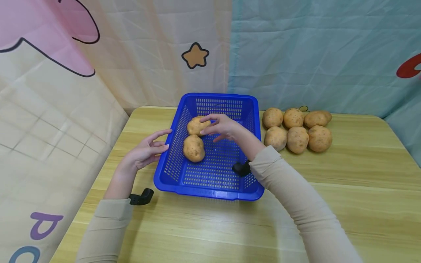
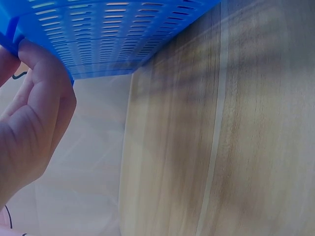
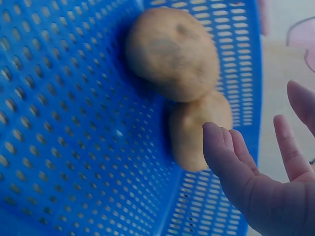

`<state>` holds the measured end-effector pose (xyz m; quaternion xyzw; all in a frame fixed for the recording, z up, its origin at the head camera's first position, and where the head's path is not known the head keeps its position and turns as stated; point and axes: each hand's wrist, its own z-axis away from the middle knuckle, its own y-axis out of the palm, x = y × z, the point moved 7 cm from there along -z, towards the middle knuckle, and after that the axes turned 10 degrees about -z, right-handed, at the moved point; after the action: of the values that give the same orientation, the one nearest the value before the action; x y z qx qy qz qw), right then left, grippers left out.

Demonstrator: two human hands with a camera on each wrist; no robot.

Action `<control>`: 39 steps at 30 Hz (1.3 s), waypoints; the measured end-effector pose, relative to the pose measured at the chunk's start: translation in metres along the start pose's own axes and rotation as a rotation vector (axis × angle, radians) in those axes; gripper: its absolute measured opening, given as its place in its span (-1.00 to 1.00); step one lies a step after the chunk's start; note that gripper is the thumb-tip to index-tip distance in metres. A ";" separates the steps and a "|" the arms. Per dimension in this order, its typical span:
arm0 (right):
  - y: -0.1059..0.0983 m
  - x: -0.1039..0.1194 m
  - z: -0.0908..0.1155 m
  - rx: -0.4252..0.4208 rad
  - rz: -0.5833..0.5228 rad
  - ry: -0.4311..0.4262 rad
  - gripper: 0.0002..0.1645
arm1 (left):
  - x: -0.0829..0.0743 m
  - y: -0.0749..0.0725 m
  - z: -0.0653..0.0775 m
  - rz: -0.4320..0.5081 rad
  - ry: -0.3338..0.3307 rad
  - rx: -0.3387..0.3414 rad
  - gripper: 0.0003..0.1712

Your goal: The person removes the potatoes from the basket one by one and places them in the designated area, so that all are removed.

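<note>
My left hand (image 1: 144, 150) is at the left rim of the blue plastic basket (image 1: 206, 193), with its loosely extended fingertips touching the rim; the left wrist view also shows its fingers (image 2: 47, 78) there. Inside, two brown potatoes lie against the left wall, a nearer potato (image 1: 194, 149) and a farther potato (image 1: 194, 126), touching each other. Over the basket hovers my right hand (image 1: 225, 128), its fingers spread and relaxed with nothing between them. Its fingertips overlap the farther potato (image 3: 189, 140) in the right wrist view, while the nearer potato (image 3: 172, 54) sits beside it.
To the right of the basket, several potatoes (image 1: 297, 139) stand in two rows on the wooden table (image 1: 355, 204). A patterned curtain (image 1: 210, 76) hangs along the back and the left side. A black wrist camera (image 1: 241, 169) on the right arm overlaps the basket.
</note>
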<state>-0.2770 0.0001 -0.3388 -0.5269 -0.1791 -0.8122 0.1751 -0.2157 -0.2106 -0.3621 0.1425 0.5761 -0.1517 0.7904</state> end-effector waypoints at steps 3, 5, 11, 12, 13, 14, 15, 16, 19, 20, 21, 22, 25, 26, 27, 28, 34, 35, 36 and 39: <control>0.004 -0.008 -0.005 -0.005 0.025 0.015 -0.38 | 0.000 0.000 0.000 0.003 -0.001 -0.001 -0.34; 0.008 -0.012 -0.008 -0.002 0.046 0.021 -0.39 | -0.001 0.000 0.000 0.005 -0.001 0.000 -0.34; 0.017 -0.021 -0.015 -0.007 0.104 0.030 -0.41 | -0.001 0.000 0.001 -0.001 -0.008 -0.011 -0.33; 0.018 -0.022 -0.016 -0.012 0.110 0.030 -0.41 | -0.002 0.000 0.001 0.000 -0.008 -0.011 -0.33; 0.019 -0.023 -0.018 -0.019 0.115 0.029 -0.41 | -0.002 0.000 0.001 -0.001 -0.007 -0.012 -0.33; 0.020 -0.024 -0.019 -0.024 0.119 0.032 -0.41 | -0.002 0.000 0.001 -0.003 -0.008 -0.011 -0.33; 0.021 -0.026 -0.020 -0.027 0.125 0.038 -0.41 | -0.001 0.000 0.001 -0.004 -0.011 -0.010 -0.33; 0.022 -0.027 -0.021 -0.030 0.131 0.040 -0.41 | -0.001 0.000 0.002 -0.004 -0.013 -0.010 -0.33; 0.024 -0.030 -0.024 -0.041 0.143 0.049 -0.40 | 0.001 0.000 0.002 -0.003 -0.016 -0.009 -0.33; 0.024 -0.031 -0.024 -0.043 0.145 0.050 -0.40 | 0.001 0.001 0.002 -0.003 -0.018 -0.009 -0.33; 0.023 -0.032 -0.025 -0.047 0.151 0.048 -0.40 | 0.001 0.001 0.002 -0.003 -0.018 -0.010 -0.33; 0.023 -0.032 -0.025 -0.051 0.154 0.046 -0.40 | 0.002 0.001 0.001 -0.003 -0.017 -0.012 -0.33; 0.024 -0.034 -0.027 -0.044 0.164 0.045 -0.38 | 0.002 0.001 0.001 -0.008 -0.017 -0.012 -0.33; 0.025 -0.035 -0.027 -0.039 0.167 0.048 -0.37 | 0.002 0.001 0.001 -0.010 -0.016 -0.012 -0.33; 0.026 -0.036 -0.027 -0.032 0.170 0.049 -0.36 | 0.002 0.001 0.001 -0.011 -0.017 -0.012 -0.33; 0.027 -0.036 -0.028 -0.026 0.168 0.051 -0.35 | 0.002 0.001 0.001 -0.012 -0.018 -0.012 -0.33; 0.028 -0.037 -0.028 -0.024 0.150 0.039 -0.32 | 0.001 0.001 0.001 -0.018 -0.011 -0.002 -0.33; 0.029 -0.037 -0.028 -0.022 0.150 0.037 -0.32 | 0.001 0.001 0.000 -0.019 -0.010 -0.002 -0.33; 0.029 -0.037 -0.028 -0.019 0.150 0.034 -0.31 | 0.001 0.001 0.000 -0.019 -0.010 -0.003 -0.33; 0.030 -0.037 -0.028 -0.007 0.155 0.028 -0.27 | 0.000 0.000 0.000 -0.018 -0.011 -0.005 -0.33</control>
<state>-0.2707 -0.0360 -0.3801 -0.5282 -0.1326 -0.8042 0.2382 -0.2150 -0.2104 -0.3624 0.1344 0.5736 -0.1582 0.7924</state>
